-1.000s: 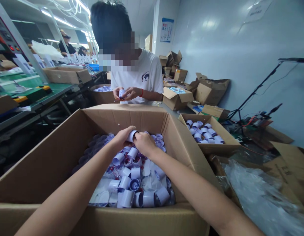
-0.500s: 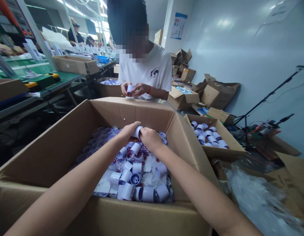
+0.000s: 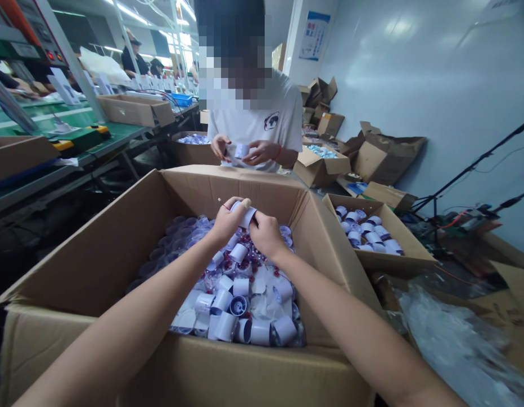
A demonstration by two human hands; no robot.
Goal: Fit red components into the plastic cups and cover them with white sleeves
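A white plastic cylinder, hollow like a cup [image 3: 246, 217], is held over the far half of a large cardboard box [image 3: 228, 370]. My left hand [image 3: 228, 219] wraps around it with the thumb on top. At its open right end, my right hand [image 3: 267, 235] is closed on the rim; its fingertips are hidden there. Below both hands, the box holds many similar white cylinders [image 3: 225, 326], clear plastic cups [image 3: 168, 242] on the left, and small red parts among them.
Across the box, a co-worker in a white shirt [image 3: 253, 127] handles another white cylinder [image 3: 241, 151]. To the right stands a smaller carton [image 3: 408, 249] of white cylinders, with clear plastic bags [image 3: 448, 333] nearer. A green workbench [image 3: 121, 133] runs along the left.
The cylinder has tilted and risen slightly between my hands, and more of its side shows. The co-worker's hands have moved apart around their cylinder. My view has swung left.
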